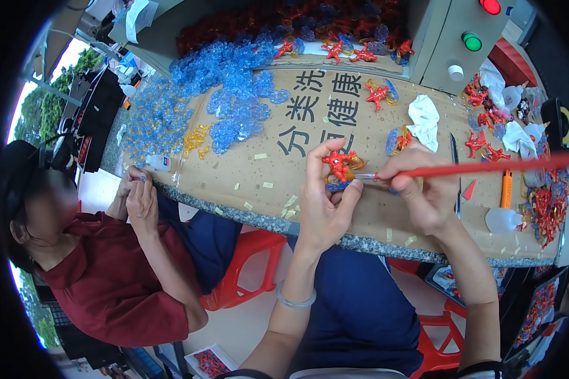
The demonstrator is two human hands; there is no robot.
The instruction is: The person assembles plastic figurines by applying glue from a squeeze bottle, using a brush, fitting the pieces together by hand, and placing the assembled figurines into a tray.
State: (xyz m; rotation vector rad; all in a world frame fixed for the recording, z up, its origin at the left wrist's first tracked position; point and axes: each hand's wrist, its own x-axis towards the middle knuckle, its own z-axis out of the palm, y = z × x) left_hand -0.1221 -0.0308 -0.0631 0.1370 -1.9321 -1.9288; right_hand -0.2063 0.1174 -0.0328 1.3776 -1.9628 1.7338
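My left hand (pixel 322 211) pinches a small red figurine (pixel 338 165) with translucent blue and amber parts, holding it up over the cardboard-covered table (pixel 234 180). In my right hand (pixel 428 192) is a thin paintbrush (pixel 487 168) with a long red handle. The brush points left, and its tip meets or nearly meets the figurine's lower right side; contact is hard to tell. Just beyond my right hand lies another red and blue figurine (pixel 399 140), partly hidden by that hand. A crumpled white tissue (pixel 423 120) sits behind it.
Clear blue pieces (pixel 234 114) are heaped at the far left, beside a few amber ones (pixel 196 140). At right are an orange-handled tool (pixel 506 189), a squat white bottle (pixel 501 220) and piled red figurines (pixel 547 205). A co-worker (pixel 120 271) sits at left. A grey cabinet (pixel 449 44) stands behind.
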